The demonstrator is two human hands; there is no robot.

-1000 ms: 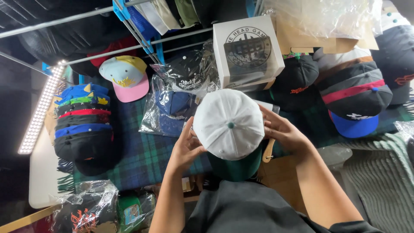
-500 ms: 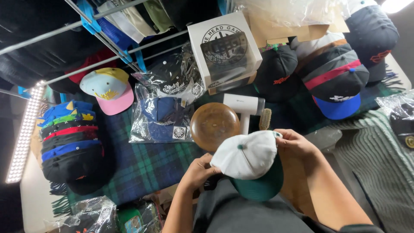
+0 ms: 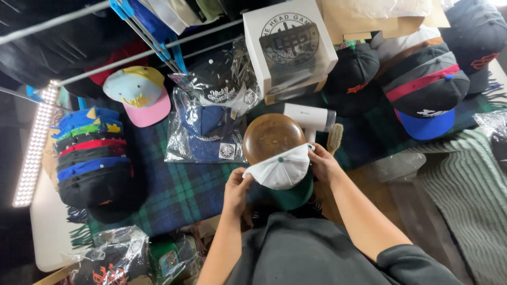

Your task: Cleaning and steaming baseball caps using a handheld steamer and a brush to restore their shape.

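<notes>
I hold a white cap with a green brim (image 3: 280, 171) in both hands, just above my lap. My left hand (image 3: 236, 190) grips its left edge and my right hand (image 3: 322, 163) grips its right side. Right behind the cap stands a round brown wooden cap form (image 3: 272, 136). A white hand-held steamer (image 3: 309, 117) and a small bristle brush (image 3: 335, 138) lie beside the form on the dark plaid cloth (image 3: 179, 190).
A stack of several caps (image 3: 90, 158) sits at the left, with a pink-brimmed cap (image 3: 138, 94) behind it. Bagged caps (image 3: 208, 132) lie in the middle. A white box (image 3: 288, 45) and more caps (image 3: 428, 89) stand at the back right.
The white cap has come off the wooden form and moved down toward me, leaving the form bare. Both hands stayed on the cap and tilted it.
</notes>
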